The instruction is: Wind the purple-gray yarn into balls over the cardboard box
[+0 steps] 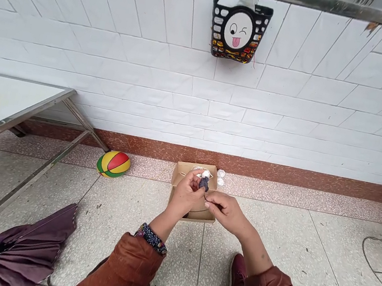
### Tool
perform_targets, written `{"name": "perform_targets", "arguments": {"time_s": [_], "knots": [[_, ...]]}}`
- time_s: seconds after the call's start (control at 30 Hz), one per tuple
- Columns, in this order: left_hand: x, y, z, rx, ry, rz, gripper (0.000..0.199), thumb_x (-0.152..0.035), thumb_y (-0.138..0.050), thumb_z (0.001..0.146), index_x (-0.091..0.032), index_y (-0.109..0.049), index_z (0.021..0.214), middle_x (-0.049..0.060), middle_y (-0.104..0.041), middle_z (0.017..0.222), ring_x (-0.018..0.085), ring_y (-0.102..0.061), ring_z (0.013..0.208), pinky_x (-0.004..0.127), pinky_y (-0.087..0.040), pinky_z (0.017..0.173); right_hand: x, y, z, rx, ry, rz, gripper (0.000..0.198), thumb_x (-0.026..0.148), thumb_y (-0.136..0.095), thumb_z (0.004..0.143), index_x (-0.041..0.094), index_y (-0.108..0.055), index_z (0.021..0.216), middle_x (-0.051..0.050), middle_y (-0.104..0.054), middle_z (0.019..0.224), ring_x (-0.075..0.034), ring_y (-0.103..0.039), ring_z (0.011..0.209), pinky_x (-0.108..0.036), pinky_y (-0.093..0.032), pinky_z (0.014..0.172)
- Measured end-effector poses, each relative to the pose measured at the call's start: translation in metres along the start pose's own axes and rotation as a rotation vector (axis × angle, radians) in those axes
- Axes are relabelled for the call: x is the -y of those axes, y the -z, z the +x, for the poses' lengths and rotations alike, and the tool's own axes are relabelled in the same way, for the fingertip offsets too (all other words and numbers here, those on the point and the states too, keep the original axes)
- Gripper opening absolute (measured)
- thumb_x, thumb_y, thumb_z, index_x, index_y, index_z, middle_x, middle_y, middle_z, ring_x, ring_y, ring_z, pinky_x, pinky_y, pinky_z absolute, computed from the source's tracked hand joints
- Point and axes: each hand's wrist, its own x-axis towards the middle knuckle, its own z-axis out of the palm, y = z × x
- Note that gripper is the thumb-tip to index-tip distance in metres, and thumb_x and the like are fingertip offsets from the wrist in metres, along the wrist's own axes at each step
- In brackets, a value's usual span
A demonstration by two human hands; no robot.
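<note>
My left hand (185, 194) is closed around a small dark blue-purple bundle (204, 183) that looks like yarn work, with a white tuft (206, 174) at its top. Close beside it, my right hand (226, 211) pinches with thumb and forefinger what looks like a dark strand from the bundle. Both hands are held over a cardboard box (180, 166) on the floor. White cord shows in the far part of the box, and a dark strand lies in the near part. My fingers hide some of the bundle.
Small white round items (221, 177) sit right of the box. To the left are a striped ball (113, 164), a folded purple umbrella (28, 247) and a metal-framed table (35, 101). A black basket (217, 24) hangs on the tiled wall. A wire frame (377, 271) stands at right.
</note>
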Motion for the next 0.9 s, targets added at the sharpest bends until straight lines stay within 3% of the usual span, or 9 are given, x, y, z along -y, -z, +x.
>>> {"name": "perform_targets", "arguments": {"time_s": [0.13, 0.27, 0.4, 0.6, 0.73, 0.9], "knots": [[0.001, -0.003, -0.004, 0.083, -0.045, 0.108, 0.058, -0.014, -0.073, 0.068, -0.02, -0.06, 0.124, -0.004, -0.055, 0.078, 0.01, -0.051, 0.065, 0.025, -0.042, 0.065, 0.006, 0.014, 0.0, -0.18, -0.031, 0.08, 0.024, 0.039, -0.054, 0.101, 0.022, -0.067, 0.091, -0.004, -0.068, 0.082, -0.017, -0.062, 0.074, -0.03, -0.049, 0.071], [-0.011, -0.008, -0.016, 0.309, -0.047, 0.078, 0.068, -0.014, -0.072, 0.071, -0.022, -0.055, 0.136, -0.002, -0.054, 0.083, 0.012, -0.053, 0.072, 0.026, -0.044, 0.068, -0.005, 0.02, 0.002, -0.369, -0.123, 0.085, 0.027, 0.043, -0.055, 0.099, 0.022, -0.066, 0.086, -0.002, -0.063, 0.076, -0.017, -0.058, 0.07, -0.029, -0.047, 0.067], [-0.022, -0.01, -0.024, 0.452, 0.003, -0.087, 0.069, -0.019, -0.073, 0.079, -0.025, -0.051, 0.144, 0.0, -0.056, 0.089, 0.013, -0.055, 0.079, 0.028, -0.047, 0.077, -0.02, 0.015, 0.003, -0.378, -0.196, 0.09, 0.024, 0.038, -0.057, 0.097, 0.021, -0.064, 0.082, 0.0, -0.059, 0.072, -0.016, -0.055, 0.067, -0.028, -0.045, 0.065], [-0.015, -0.009, -0.019, 0.26, 0.091, -0.253, 0.048, -0.03, -0.075, 0.08, -0.024, -0.068, 0.127, 0.005, -0.066, 0.102, 0.017, -0.059, 0.092, 0.029, -0.048, 0.083, -0.029, 0.0, 0.0, -0.178, -0.18, -0.016, 0.022, 0.032, -0.051, 0.099, 0.021, -0.061, 0.082, 0.0, -0.061, 0.071, -0.015, -0.056, 0.066, -0.026, -0.043, 0.062], [-0.005, -0.008, -0.013, 0.124, 0.149, -0.218, 0.04, -0.025, -0.074, 0.076, -0.021, -0.073, 0.115, 0.004, -0.07, 0.1, 0.015, -0.06, 0.088, 0.029, -0.049, 0.084, -0.025, -0.002, -0.001, -0.115, -0.125, -0.09, 0.023, 0.029, -0.05, 0.1, 0.021, -0.057, 0.079, 0.001, -0.057, 0.069, -0.015, -0.052, 0.064, -0.025, -0.04, 0.06], [-0.001, -0.006, -0.01, 0.073, 0.124, -0.132, 0.038, -0.022, -0.071, 0.074, -0.019, -0.072, 0.111, 0.003, -0.071, 0.098, 0.015, -0.063, 0.088, 0.03, -0.049, 0.087, -0.014, 0.006, -0.004, 0.024, -0.072, -0.043, 0.022, 0.028, -0.054, 0.099, 0.021, -0.058, 0.079, 0.002, -0.057, 0.071, -0.013, -0.051, 0.064, -0.025, -0.039, 0.062]]}}
